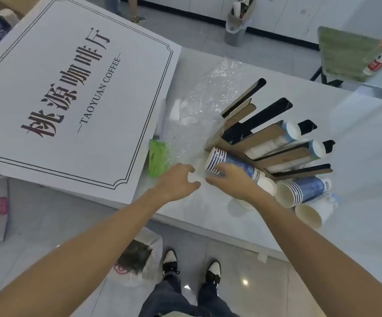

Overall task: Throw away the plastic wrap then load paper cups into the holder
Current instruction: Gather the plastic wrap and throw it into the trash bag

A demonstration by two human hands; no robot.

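A stack of blue-and-white paper cups lies on its side on the white counter, and my right hand grips it from above. My left hand hovers just left of the stack's rims, fingers curled and apart, holding nothing. Crumpled clear plastic wrap lies on the counter behind my hands. The wood-and-black cup holder stands to the right, with white cup stacks in two of its slots. More cup stacks lie on their sides by the holder's near end.
A large white sign board covers the counter's left part. A green packet lies beside it. On the floor below the counter sits a lined trash bag. A grey bin stands by the far wall, a chair at right.
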